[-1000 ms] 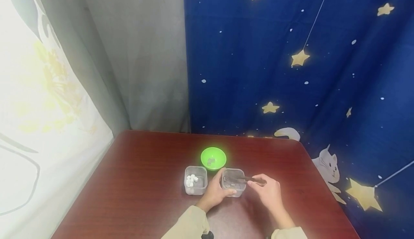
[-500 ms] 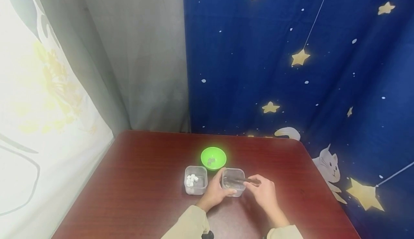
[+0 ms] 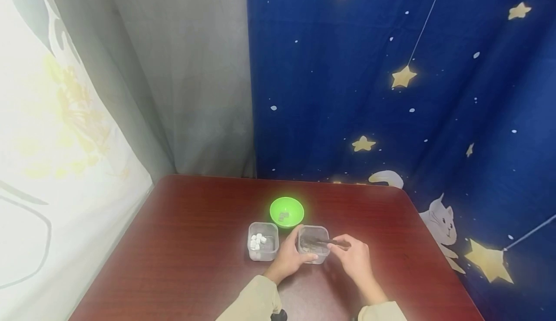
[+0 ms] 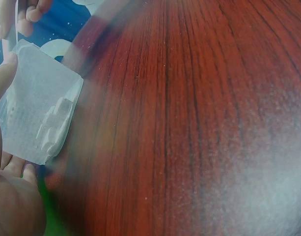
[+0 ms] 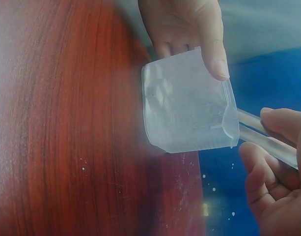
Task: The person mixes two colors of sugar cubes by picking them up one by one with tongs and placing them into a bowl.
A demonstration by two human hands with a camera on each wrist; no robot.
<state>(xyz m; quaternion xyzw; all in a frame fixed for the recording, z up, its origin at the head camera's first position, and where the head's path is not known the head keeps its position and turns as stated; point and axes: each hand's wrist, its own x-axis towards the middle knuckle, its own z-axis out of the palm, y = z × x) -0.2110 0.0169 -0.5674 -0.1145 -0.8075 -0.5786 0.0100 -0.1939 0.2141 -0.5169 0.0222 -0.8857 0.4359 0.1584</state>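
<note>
In the head view, my left hand (image 3: 287,258) grips a clear plastic container (image 3: 320,260), its thumb across the near side. My right hand (image 3: 354,258) holds dark tongs (image 3: 339,242), whose tips reach into that container. Two arms of the tongs (image 5: 268,145) show between thumb and fingers in the right wrist view. Small pale pieces (image 4: 57,120) show through the container's wall in the left wrist view. Whether the tips pinch a piece cannot be made out. Behind stands a green bowl (image 3: 293,207) with a few small greyish cubes (image 3: 283,216) in it.
A second clear container (image 3: 271,255) stands left of my left hand, with several white cubes (image 3: 256,241) inside. Everything rests on a dark red wooden table (image 3: 208,224). A grey curtain (image 3: 195,70) and a blue starry curtain (image 3: 321,84) hang behind it.
My right hand has shifted slightly left, bringing the tongs further into the container, and then stays there. My left hand keeps its grip in place.
</note>
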